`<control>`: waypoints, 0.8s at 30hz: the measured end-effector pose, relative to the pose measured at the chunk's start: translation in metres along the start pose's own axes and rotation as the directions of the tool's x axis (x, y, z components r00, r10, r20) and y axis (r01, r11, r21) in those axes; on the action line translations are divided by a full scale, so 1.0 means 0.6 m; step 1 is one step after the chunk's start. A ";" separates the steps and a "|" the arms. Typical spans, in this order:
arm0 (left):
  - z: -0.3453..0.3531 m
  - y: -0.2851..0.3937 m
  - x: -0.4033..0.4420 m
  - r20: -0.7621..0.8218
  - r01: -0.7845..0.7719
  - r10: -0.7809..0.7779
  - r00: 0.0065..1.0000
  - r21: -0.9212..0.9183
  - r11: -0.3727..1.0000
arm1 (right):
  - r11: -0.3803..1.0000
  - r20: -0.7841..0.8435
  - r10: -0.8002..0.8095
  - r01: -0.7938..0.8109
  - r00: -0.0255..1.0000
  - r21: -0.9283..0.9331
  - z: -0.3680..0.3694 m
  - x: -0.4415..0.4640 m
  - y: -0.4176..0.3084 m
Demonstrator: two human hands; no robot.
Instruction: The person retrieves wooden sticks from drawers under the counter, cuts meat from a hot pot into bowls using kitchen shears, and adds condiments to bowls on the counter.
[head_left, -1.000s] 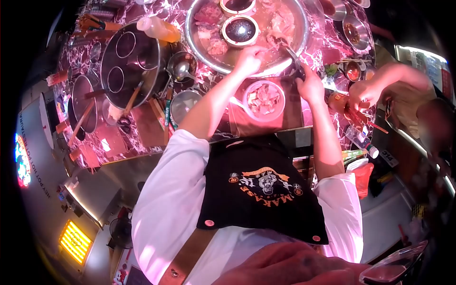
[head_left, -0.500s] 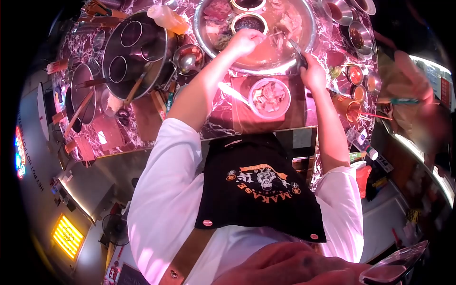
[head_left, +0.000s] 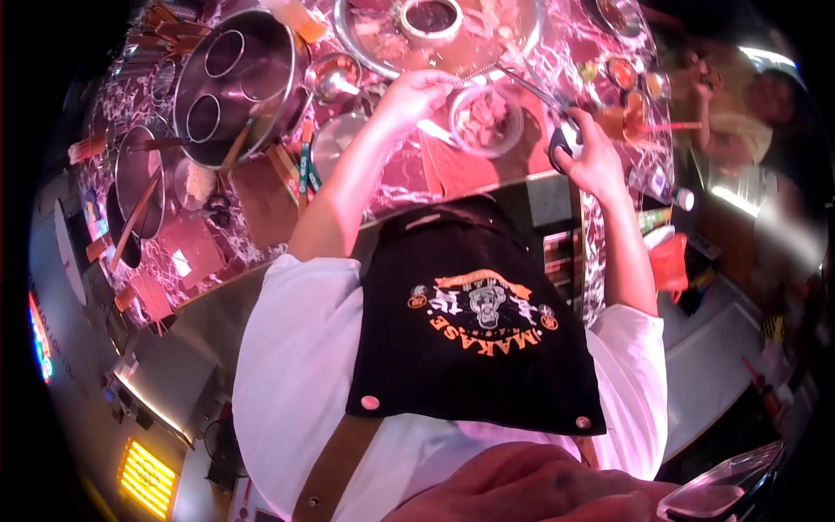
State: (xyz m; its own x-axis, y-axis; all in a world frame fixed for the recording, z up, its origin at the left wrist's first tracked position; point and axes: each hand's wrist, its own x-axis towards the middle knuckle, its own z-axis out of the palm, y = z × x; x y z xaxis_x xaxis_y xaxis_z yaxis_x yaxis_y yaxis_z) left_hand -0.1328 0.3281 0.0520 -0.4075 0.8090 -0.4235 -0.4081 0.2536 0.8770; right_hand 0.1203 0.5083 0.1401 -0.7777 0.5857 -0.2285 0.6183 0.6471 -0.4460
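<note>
My right hand (head_left: pixel 596 157) has its fingers through the black handles of scissors (head_left: pixel 544 94), whose blades point up and left. Between the fingertips of my left hand (head_left: pixel 417 94) is a thin, ridged strip (head_left: pixel 478 75); its kind is unclear. It reaches toward the scissor tips, where a pale piece of food (head_left: pixel 515 63) shows. Just below the blades stands a clear round tub (head_left: pixel 520 130) with pale cut pieces of food (head_left: pixel 480 117) in it. Behind it is the wide metal hot pot (head_left: pixel 370 63), filled with broth and meat around a central ring (head_left: pixel 430 17).
At the left stand a large dark pot (head_left: pixel 196 143) with wire rings and a smaller pan (head_left: pixel 130 143). A ladle (head_left: pixel 335 80) lies beside the hot pot. Sauce bowls (head_left: pixel 621 71) and a water bottle (head_left: pixel 657 187) are at the right. Another person (head_left: pixel 735 126) is beyond them.
Both hands have drawn back from over the hot pot to above the tub, with the scissors and the thin strip still in them. The view has shifted too.
</note>
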 end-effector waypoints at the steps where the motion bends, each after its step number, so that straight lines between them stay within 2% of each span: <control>1: 0.008 0.004 -0.033 0.046 0.046 -0.046 0.998 -0.008 0.999 | 1.000 0.004 -0.001 0.001 1.000 -0.002 0.008 -0.020 -0.010; 2: 0.010 -0.008 -0.050 0.073 0.078 -0.076 0.994 -0.027 0.997 | 0.995 0.126 0.069 -0.077 0.990 0.061 0.003 -0.039 -0.032; 3: 0.011 -0.028 -0.072 0.097 0.118 -0.113 0.989 -0.047 0.992 | 0.996 0.090 0.029 -0.036 0.996 0.079 0.023 -0.062 -0.018; 5: 0.008 -0.081 -0.091 0.064 0.136 -0.132 0.989 -0.061 0.989 | 0.997 0.149 0.077 -0.072 0.986 -0.039 0.033 -0.108 -0.015; 6: 0.005 -0.103 -0.095 0.051 0.094 -0.096 0.994 0.029 0.995 | 0.985 0.210 0.161 -0.142 0.965 -0.103 0.026 -0.126 -0.020; 7: 0.006 -0.116 -0.105 0.044 0.058 -0.063 0.997 0.119 0.991 | 0.992 0.216 0.108 -0.091 0.970 -0.086 0.020 -0.139 -0.029; 9: 0.009 -0.134 -0.116 0.036 -0.020 0.014 0.999 0.154 0.988 | 0.966 0.231 0.186 -0.134 0.955 -0.222 0.009 -0.160 -0.050; 11: 0.015 -0.141 -0.126 0.051 -0.011 0.003 0.999 0.155 0.988 | 0.947 0.167 0.116 -0.059 0.979 -0.317 0.023 -0.155 -0.062; 13: 0.014 -0.150 -0.127 0.063 -0.048 0.037 0.997 0.177 0.983 | 0.967 0.164 0.125 -0.083 0.979 -0.241 0.051 -0.133 -0.067; 15: 0.016 -0.157 -0.133 -0.005 -0.070 0.073 0.997 0.242 0.968 | 0.975 0.189 0.039 0.004 0.981 -0.221 0.063 -0.127 -0.049; 16: 0.011 -0.184 -0.120 -0.043 -0.199 0.231 0.972 0.372 0.907 | 0.974 0.189 0.030 0.013 0.982 -0.224 0.055 -0.133 -0.047; 17: 0.010 -0.174 -0.131 -0.052 -0.202 0.237 0.970 0.370 0.907 | 0.973 0.215 0.054 -0.003 0.975 -0.230 0.041 -0.142 -0.049; 18: 0.013 -0.166 -0.145 -0.086 -0.221 0.302 0.949 0.501 0.837 | 0.971 0.241 0.080 -0.021 0.967 -0.237 0.029 -0.153 -0.053; 19: 0.019 -0.152 -0.161 -0.109 -0.226 0.370 0.923 0.623 0.749 | 0.957 0.258 0.172 -0.099 0.951 -0.273 0.008 -0.162 -0.079; 20: 0.026 -0.137 -0.178 -0.130 -0.211 0.413 0.901 0.701 0.681 | 0.954 0.251 0.182 -0.108 0.951 -0.281 -0.003 -0.161 -0.089; 21: 0.027 -0.136 -0.182 -0.130 -0.215 0.419 0.899 0.702 0.679 | 0.951 0.243 0.193 -0.120 0.951 -0.286 -0.008 -0.161 -0.095; 23: 0.031 -0.142 -0.182 -0.066 -0.285 0.549 0.833 0.800 0.529 | 0.946 0.255 0.221 -0.143 0.941 -0.290 -0.001 -0.143 -0.102; 24: 0.035 -0.148 -0.181 -0.062 -0.340 0.602 0.796 0.778 0.529 | 0.941 0.273 0.250 -0.167 0.929 -0.294 0.004 -0.128 -0.103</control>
State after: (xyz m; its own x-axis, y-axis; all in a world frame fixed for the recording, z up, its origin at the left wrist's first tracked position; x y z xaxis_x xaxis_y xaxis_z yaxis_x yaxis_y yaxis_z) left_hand -0.0350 0.2290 0.0250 -0.6211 0.7635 0.1771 0.5577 0.2718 0.7843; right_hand 0.1417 0.4221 0.1834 -0.5987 0.5724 -0.5603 0.7451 0.6546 -0.1275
